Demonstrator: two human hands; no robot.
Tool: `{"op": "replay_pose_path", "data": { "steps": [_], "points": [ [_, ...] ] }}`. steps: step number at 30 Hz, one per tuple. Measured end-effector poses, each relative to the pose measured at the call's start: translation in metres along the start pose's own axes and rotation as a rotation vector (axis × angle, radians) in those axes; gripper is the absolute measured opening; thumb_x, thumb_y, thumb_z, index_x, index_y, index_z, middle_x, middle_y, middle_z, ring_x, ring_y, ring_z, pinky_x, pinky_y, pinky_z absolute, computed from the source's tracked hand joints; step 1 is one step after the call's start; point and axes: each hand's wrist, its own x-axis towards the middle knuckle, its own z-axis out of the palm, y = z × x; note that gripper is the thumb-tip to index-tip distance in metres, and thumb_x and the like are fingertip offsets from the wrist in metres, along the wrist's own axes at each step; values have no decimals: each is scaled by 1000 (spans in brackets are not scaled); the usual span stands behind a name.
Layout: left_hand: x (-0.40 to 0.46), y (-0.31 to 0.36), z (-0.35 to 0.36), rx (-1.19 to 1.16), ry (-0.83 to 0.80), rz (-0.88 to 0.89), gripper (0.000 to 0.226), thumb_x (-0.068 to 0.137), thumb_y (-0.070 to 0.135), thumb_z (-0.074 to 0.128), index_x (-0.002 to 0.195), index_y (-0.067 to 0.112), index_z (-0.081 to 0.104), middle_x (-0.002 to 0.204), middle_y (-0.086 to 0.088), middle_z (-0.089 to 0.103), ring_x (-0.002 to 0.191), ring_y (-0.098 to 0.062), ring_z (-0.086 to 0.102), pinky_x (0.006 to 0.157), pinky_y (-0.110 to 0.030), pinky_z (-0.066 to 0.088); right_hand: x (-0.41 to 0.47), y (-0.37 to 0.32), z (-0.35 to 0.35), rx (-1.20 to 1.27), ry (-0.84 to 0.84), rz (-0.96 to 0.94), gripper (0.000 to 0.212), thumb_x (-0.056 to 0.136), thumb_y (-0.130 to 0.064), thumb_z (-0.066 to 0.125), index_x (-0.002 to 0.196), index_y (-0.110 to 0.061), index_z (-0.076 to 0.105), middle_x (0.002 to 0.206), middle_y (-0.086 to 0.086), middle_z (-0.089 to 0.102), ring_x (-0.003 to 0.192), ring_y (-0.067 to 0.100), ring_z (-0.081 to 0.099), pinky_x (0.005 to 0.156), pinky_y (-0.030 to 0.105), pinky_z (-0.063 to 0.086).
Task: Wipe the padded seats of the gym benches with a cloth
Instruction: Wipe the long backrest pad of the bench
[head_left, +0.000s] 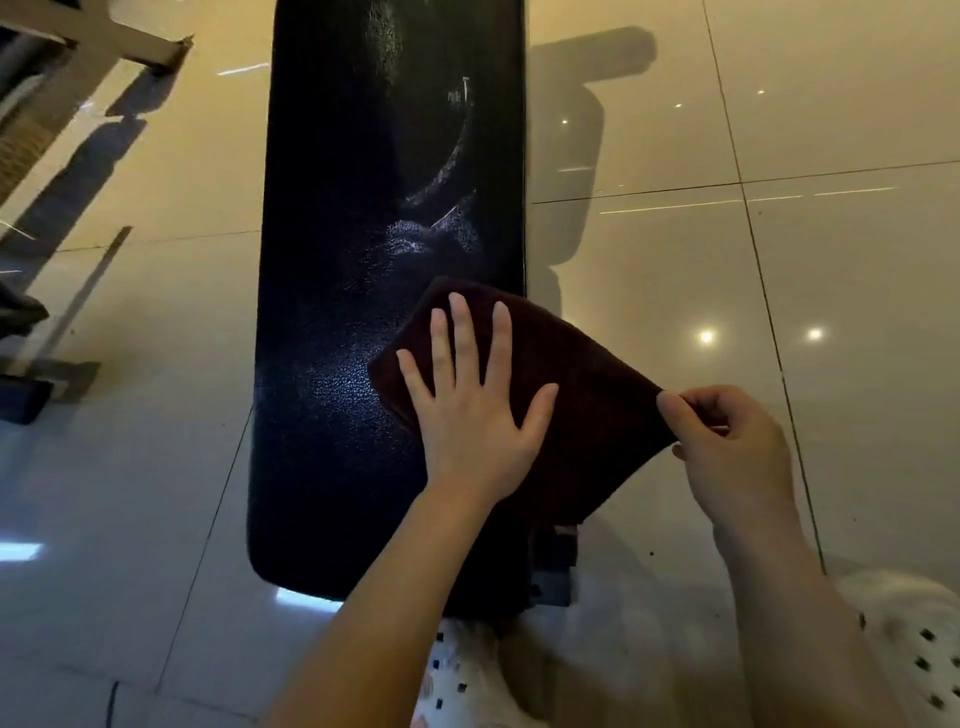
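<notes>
A long black padded bench seat (363, 260) runs away from me down the middle of the view, with damp streaks on its far half. A dark brown folded cloth (582, 384) lies over the seat's near right edge and hangs partly past it. My left hand (472, 395) presses flat on the cloth with fingers spread. My right hand (727, 447) pinches the cloth's right corner between thumb and fingers, beyond the bench edge.
Glossy beige floor tiles (779, 260) surround the bench. A pale metal equipment frame (78, 78) stands at the upper left, with a dark foot (26, 395) on the floor at the left. White perforated shoes (924, 654) show at the bottom right.
</notes>
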Motion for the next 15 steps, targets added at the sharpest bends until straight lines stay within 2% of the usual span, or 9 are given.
{"op": "replay_pose_path", "data": {
  "steps": [4, 9, 10, 12, 14, 15],
  "points": [
    [-49, -2, 4, -39, -29, -114, 74, 95, 65, 14, 154, 22, 3, 161, -14, 3, 149, -31, 2, 116, -60, 5, -12, 7, 3, -40, 17, 5, 12, 92, -28, 64, 82, -22, 61, 83, -4, 60, 85, 21, 57, 70, 33, 43],
    [-106, -4, 5, -37, -85, -154, 71, 97, 63, 11, 154, 20, 12, 161, -12, 11, 148, -28, 8, 116, -54, 7, -36, 31, 1, -173, 8, 59, 5, 93, -25, 64, 91, -20, 62, 83, -5, 60, 85, 21, 56, 62, 28, 35],
    [-111, -6, 2, -52, -87, -144, 69, 98, 62, 11, 153, 21, 13, 161, -9, 12, 148, -26, 9, 116, -51, 7, -44, 35, 4, -174, 2, 76, 4, 94, -24, 62, 96, -20, 62, 86, -2, 61, 83, 20, 56, 60, 27, 35],
    [-119, -15, -4, -128, -60, -116, 62, 99, 57, 15, 152, 25, 13, 160, -2, 15, 148, -18, 10, 117, -45, 11, -65, 45, 13, -158, -24, 122, 22, 94, -24, 61, 116, -21, 58, 103, 1, 59, 81, 11, 54, 60, 21, 36],
    [-120, -29, -12, -261, 8, -93, 57, 100, 48, 27, 151, 28, 14, 158, 3, 22, 146, -12, 16, 117, -39, 19, -90, 51, 28, -151, 2, 107, 40, 93, -23, 62, 131, -22, 49, 122, 2, 49, 93, 13, 55, 67, 22, 42],
    [-119, -36, -16, -314, 62, -90, 56, 99, 43, 32, 151, 27, 19, 157, 3, 27, 145, -11, 19, 116, -36, 20, -101, 49, 36, -165, 44, 32, 42, 93, -21, 62, 133, -20, 50, 126, 3, 47, 101, 17, 55, 73, 23, 44]
  ]
}}
